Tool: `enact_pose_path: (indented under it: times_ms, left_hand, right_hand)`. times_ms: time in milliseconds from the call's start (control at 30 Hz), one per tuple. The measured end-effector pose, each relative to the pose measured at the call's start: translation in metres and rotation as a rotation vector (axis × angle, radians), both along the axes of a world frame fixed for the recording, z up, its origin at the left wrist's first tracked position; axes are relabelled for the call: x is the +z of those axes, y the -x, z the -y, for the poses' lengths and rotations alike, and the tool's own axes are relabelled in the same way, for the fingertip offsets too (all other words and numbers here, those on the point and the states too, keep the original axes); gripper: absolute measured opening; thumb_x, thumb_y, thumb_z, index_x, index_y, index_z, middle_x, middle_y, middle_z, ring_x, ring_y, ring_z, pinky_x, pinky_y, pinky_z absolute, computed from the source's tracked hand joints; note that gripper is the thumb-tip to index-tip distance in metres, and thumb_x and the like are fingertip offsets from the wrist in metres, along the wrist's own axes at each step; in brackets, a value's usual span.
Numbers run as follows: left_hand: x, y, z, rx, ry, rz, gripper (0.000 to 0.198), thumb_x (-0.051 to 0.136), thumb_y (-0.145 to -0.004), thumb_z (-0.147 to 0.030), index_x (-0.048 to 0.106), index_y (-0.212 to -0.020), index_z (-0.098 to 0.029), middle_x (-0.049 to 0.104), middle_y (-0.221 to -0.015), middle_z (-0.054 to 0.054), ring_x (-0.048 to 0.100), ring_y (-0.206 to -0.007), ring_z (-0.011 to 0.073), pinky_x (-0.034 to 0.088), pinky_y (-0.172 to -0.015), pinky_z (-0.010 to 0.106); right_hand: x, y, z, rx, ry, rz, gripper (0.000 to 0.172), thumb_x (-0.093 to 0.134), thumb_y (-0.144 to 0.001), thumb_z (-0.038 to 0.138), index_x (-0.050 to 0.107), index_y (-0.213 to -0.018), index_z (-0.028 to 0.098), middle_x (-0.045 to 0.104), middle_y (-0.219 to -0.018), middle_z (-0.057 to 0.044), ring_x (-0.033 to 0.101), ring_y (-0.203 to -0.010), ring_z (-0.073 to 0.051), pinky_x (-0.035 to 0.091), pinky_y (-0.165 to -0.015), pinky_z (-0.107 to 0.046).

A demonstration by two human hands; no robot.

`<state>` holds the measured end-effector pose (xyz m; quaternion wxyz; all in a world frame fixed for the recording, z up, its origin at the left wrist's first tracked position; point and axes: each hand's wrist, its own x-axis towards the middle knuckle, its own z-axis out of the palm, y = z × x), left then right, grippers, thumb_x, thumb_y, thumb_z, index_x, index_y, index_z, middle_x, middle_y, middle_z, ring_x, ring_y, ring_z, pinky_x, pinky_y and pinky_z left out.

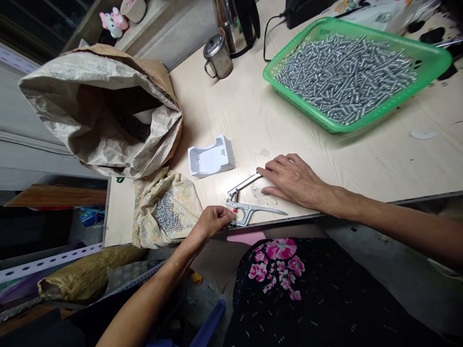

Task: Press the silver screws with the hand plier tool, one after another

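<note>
A grey metal plier-like hand tool (248, 209) with two spread handles and a coil spring between them lies at the table's front edge. My left hand (216, 220) is closed in a pinch beside the small red part at its end; what the fingertips hold is too small to make out. My right hand (294, 180) is over the end of the upper handle, its fingertips touching it, thumb apart and fingers loosely stretched. Left of my left hand, a patterned cloth (188, 197) bears a heap of small metal pins (169, 212).
A white open box (211, 166) stands behind the tool. At the back right is a green basket (271, 74) full of small metal springs (347, 72). A large woven sack (101, 149) stands at the left. Farther back are a metal cup (220, 60) and a kettle (237, 24).
</note>
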<state>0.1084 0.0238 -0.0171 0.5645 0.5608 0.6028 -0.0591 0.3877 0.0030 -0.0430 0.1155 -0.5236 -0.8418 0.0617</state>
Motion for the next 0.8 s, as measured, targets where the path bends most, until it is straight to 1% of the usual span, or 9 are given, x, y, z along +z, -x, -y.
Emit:
enact_pose_path:
  times_ms: [100,167,267,367,533,600,667,733,800]
  left_hand:
    - [0.000,0.000,0.000,-0.002,0.002,0.004,0.047,0.074,-0.065,-0.059,0.063,-0.067,-0.014,0.047,-0.047,-0.005,0.038,-0.043,0.0072,0.029,-0.044,0.021]
    - [-0.001,0.000,0.001,0.003,-0.007,0.004,0.047,0.074,-0.065,-0.059,0.063,-0.067,-0.014,0.047,-0.048,-0.005,0.039,-0.044,0.0073,0.029,-0.045,0.021]
    - [-0.002,0.001,0.002,0.013,-0.026,0.004,0.045,0.074,-0.065,-0.058,0.063,-0.065,-0.014,0.048,-0.047,-0.004,0.039,-0.043,0.0075,0.030,-0.045,0.021]
    - [-0.004,0.001,0.002,0.009,-0.033,0.006,0.044,0.074,-0.066,-0.057,0.063,-0.065,-0.014,0.048,-0.048,-0.004,0.039,-0.044,0.0075,0.030,-0.045,0.021]
    - [-0.001,0.001,0.002,-0.037,-0.020,-0.059,0.041,0.069,-0.073,-0.054,0.064,-0.067,-0.014,0.049,-0.049,-0.004,0.042,-0.045,0.0090,0.032,-0.046,0.022]
    - [0.004,-0.002,0.008,-0.101,-0.159,-0.135,0.035,0.065,-0.079,-0.048,0.065,-0.068,-0.015,0.054,-0.054,-0.001,0.048,-0.050,0.0114,0.037,-0.050,0.024]
    - [0.010,-0.008,0.017,-0.186,-0.440,-0.215,0.027,0.062,-0.086,-0.041,0.068,-0.076,-0.016,0.062,-0.070,0.003,0.057,-0.063,0.0153,0.044,-0.059,0.026]
    - [0.013,-0.018,0.023,-0.300,-0.723,-0.222,0.020,0.061,-0.089,-0.036,0.069,-0.093,-0.019,0.065,-0.090,0.007,0.062,-0.084,0.0204,0.049,-0.074,0.031]
    - [0.012,-0.031,0.024,-0.454,-0.879,-0.155,0.027,0.064,-0.089,-0.035,0.065,-0.112,-0.019,0.064,-0.111,0.011,0.059,-0.103,0.0259,0.049,-0.089,0.038]
  right_hand:
    - [0.004,-0.001,0.013,0.017,0.005,-0.035,0.079,0.056,-0.084,0.067,0.047,-0.134,0.008,0.059,-0.119,-0.018,0.049,-0.106,-0.033,0.032,-0.088,-0.044]
    - [0.004,-0.001,0.019,0.017,0.009,-0.044,0.089,0.058,-0.079,0.071,0.042,-0.138,0.007,0.058,-0.121,-0.019,0.048,-0.109,-0.034,0.031,-0.089,-0.046]
    - [0.002,0.000,0.023,0.013,0.015,-0.051,0.090,0.060,-0.077,0.071,0.039,-0.140,0.009,0.057,-0.121,-0.020,0.046,-0.111,-0.036,0.030,-0.091,-0.047]
    - [0.000,0.002,0.023,0.002,0.026,-0.048,0.089,0.062,-0.075,0.069,0.041,-0.138,0.011,0.058,-0.119,-0.019,0.046,-0.109,-0.036,0.029,-0.092,-0.047]
    - [0.001,0.005,0.028,-0.002,0.061,-0.045,0.070,0.063,-0.079,0.059,0.049,-0.128,0.010,0.059,-0.114,-0.018,0.047,-0.103,-0.033,0.029,-0.089,-0.045]
    - [0.002,0.007,0.032,-0.001,0.062,-0.048,0.059,0.063,-0.082,0.051,0.052,-0.122,0.010,0.059,-0.112,-0.017,0.047,-0.102,-0.032,0.030,-0.087,-0.043]
    - [0.003,0.009,0.035,-0.001,0.061,-0.055,0.048,0.063,-0.084,0.044,0.055,-0.116,0.010,0.059,-0.108,-0.016,0.047,-0.100,-0.031,0.031,-0.085,-0.040]
    - [0.004,0.011,0.034,0.009,0.054,-0.058,0.038,0.062,-0.085,0.040,0.057,-0.110,0.011,0.059,-0.105,-0.014,0.047,-0.097,-0.029,0.031,-0.084,-0.038]
    - [0.005,0.013,0.030,0.033,0.045,-0.052,0.035,0.062,-0.085,0.039,0.058,-0.108,0.012,0.059,-0.104,-0.014,0.046,-0.096,-0.028,0.031,-0.083,-0.038]
